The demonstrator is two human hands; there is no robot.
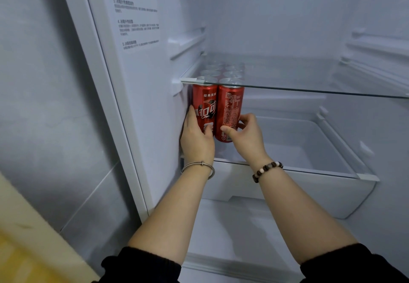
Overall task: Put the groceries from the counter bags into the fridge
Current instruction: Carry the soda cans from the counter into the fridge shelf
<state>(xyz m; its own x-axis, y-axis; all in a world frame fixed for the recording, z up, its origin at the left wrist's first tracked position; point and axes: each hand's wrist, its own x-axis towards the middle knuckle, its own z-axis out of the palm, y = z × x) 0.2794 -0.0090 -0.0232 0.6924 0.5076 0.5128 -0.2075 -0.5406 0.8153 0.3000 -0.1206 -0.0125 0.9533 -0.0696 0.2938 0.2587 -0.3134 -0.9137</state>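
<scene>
A pack of several red cola cans (230, 108) stands upright on the lower glass shelf (309, 170) of the open fridge, tight against the left inner wall and under the upper glass shelf (309, 90). My left hand (195, 136) grips the front left can, thumb across its face. My right hand (245, 134) grips the front right can from its right side, thumb on the front. Silver can tops of the rows behind show through the upper glass.
A clear crisper drawer (321, 189) sits below the lower shelf. The fridge's left wall carries a printed label (137, 17). Shelf rails line the right wall (376, 50). A grey tiled wall (55, 105) and a yellowish edge (26, 238) lie at left.
</scene>
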